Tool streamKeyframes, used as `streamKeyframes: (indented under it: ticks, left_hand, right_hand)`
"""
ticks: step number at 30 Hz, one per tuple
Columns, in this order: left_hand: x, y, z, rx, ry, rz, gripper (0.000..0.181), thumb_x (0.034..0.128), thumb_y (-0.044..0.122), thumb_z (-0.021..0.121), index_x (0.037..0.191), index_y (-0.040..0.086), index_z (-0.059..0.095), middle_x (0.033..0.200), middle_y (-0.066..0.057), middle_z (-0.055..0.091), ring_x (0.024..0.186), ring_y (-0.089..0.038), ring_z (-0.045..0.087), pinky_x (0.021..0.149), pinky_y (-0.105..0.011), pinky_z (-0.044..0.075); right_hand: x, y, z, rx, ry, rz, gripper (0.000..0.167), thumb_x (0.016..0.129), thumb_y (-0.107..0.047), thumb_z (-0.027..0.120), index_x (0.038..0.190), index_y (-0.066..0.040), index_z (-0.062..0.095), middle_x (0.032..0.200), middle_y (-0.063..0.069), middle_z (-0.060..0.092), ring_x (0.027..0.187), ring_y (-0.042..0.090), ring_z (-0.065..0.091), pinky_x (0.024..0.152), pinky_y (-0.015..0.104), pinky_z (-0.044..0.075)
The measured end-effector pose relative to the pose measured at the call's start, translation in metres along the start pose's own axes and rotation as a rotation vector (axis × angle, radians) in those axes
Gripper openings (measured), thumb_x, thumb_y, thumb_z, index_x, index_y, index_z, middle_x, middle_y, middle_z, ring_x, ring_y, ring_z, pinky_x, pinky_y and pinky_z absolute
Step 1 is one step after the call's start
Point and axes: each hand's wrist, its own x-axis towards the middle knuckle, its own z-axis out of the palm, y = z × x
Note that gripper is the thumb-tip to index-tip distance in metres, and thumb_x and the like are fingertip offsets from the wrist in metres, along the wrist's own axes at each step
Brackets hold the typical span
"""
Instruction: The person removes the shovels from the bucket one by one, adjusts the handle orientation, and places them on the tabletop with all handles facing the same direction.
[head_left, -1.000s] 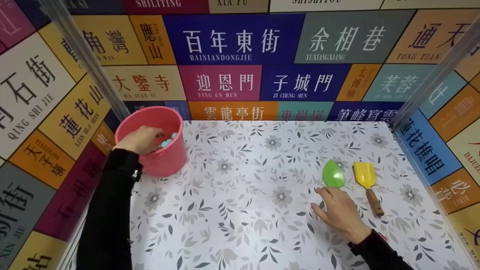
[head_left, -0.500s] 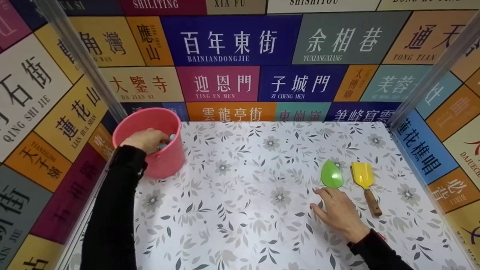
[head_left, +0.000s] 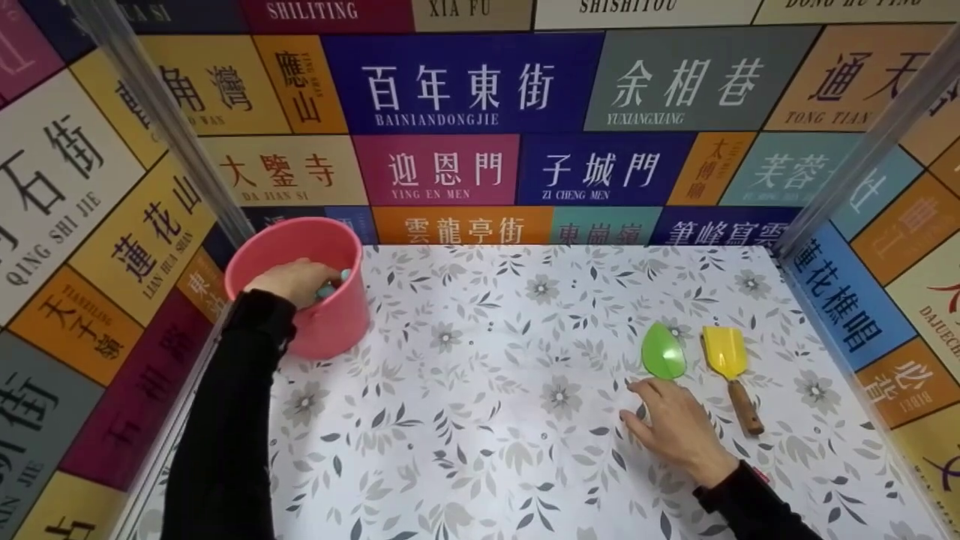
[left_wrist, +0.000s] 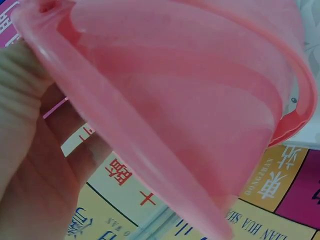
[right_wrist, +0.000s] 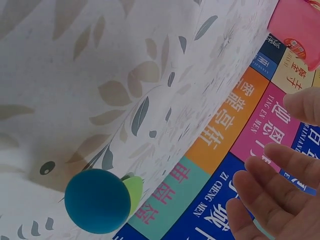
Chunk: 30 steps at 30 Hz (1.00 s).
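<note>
A pink bucket point(head_left: 334, 322) stands at the back left, and my left hand point(head_left: 289, 281) reaches over its rim. Small teal pieces point(head_left: 325, 290) show beside the fingertips inside; whether the fingers pinch them is hidden. In the left wrist view the bucket point(left_wrist: 190, 115) fills the picture, with the hand point(left_wrist: 37, 140) at its rim. My right hand point(head_left: 675, 424) hovers or rests near a green leaf-shaped piece point(head_left: 664, 351), fingers apart, holding nothing visible. The right wrist view shows that hand point(right_wrist: 280, 190) with spread fingers and a blue round thing point(right_wrist: 97, 201) overlapping the green piece point(right_wrist: 134, 192).
A yellow scoop point(head_left: 725, 351) with a wooden handle point(head_left: 745, 407) lies right of the green piece. The floral surface point(head_left: 480, 375) is bounded by colourful printed walls point(head_left: 465, 82) at the back and both sides.
Inside the bucket, my left hand has shifted slightly to the right and covers more of the teal pieces. My right hand has stayed beside the green piece. The head view has shifted slightly.
</note>
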Motion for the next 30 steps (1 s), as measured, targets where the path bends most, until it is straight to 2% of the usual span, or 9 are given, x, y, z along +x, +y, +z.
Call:
streamKeyframes:
  ticks: [4,7,11,14,17,22,30]
  left_hand:
    - [0.003,-0.01,0.002,-0.065,0.003,-0.013,0.027,0.0991,0.002,0.064,0.123,0.012,0.072,0.114,-0.013,0.071,0.11,-0.037,0.058,0.106,-0.062,0.049]
    - [0.005,-0.016,0.004,-0.083,0.018,-0.017,0.02,0.0989,0.003,0.065,0.117,0.009,0.071,0.109,-0.014,0.069,0.107,-0.037,0.055,0.102,-0.059,0.049]
    - [0.003,-0.016,0.003,-0.082,0.044,-0.023,0.008,0.0982,0.003,0.068,0.105,0.008,0.07,0.097,-0.012,0.067,0.098,-0.035,0.058,0.09,-0.05,0.051]
    - [-0.001,-0.018,0.0,-0.085,0.066,-0.028,0.005,0.097,0.003,0.068,0.101,0.006,0.069,0.092,-0.011,0.066,0.093,-0.034,0.059,0.084,-0.047,0.051]
    - [-0.007,-0.023,-0.002,-0.104,0.08,-0.036,0.009,0.0931,0.0,0.069,0.101,0.005,0.069,0.091,-0.011,0.066,0.091,-0.033,0.061,0.082,-0.046,0.051]
    - [-0.013,-0.034,-0.002,-0.145,0.085,-0.039,0.021,0.0892,-0.003,0.073,0.109,-0.002,0.068,0.1,-0.018,0.07,0.094,-0.035,0.061,0.083,-0.048,0.053]
    - [-0.018,-0.041,-0.001,-0.193,0.143,-0.01,0.024,0.0916,0.004,0.078,0.112,-0.005,0.068,0.105,-0.023,0.071,0.096,-0.037,0.066,0.085,-0.053,0.054]
  right_hand:
    - [-0.001,-0.001,0.0,0.004,-0.017,0.023,0.035,0.079,-0.012,0.09,0.106,0.0,0.071,0.101,0.017,0.071,0.092,0.037,0.07,0.078,0.05,0.059]
    - [-0.001,-0.002,-0.001,0.006,-0.031,0.036,0.035,0.079,-0.012,0.09,0.107,0.0,0.072,0.103,0.018,0.071,0.094,0.037,0.07,0.08,0.051,0.059]
    - [0.0,-0.002,-0.001,0.009,-0.026,0.037,0.035,0.079,-0.012,0.089,0.107,0.001,0.071,0.103,0.019,0.071,0.094,0.038,0.07,0.08,0.052,0.059]
    - [-0.001,-0.002,-0.001,0.014,-0.022,0.04,0.035,0.079,-0.011,0.089,0.107,0.001,0.071,0.103,0.019,0.07,0.094,0.039,0.069,0.08,0.052,0.059]
    - [-0.001,-0.002,-0.002,0.017,-0.028,0.045,0.035,0.079,-0.011,0.089,0.107,0.001,0.071,0.103,0.019,0.07,0.094,0.038,0.069,0.08,0.052,0.059]
    - [-0.001,-0.001,-0.001,0.014,-0.014,0.025,0.035,0.079,-0.012,0.089,0.106,0.001,0.071,0.102,0.019,0.07,0.092,0.037,0.069,0.078,0.051,0.059]
    - [-0.003,0.004,0.001,-0.012,0.052,-0.054,0.038,0.076,-0.011,0.09,0.105,0.002,0.07,0.098,0.017,0.07,0.088,0.035,0.069,0.072,0.048,0.059]
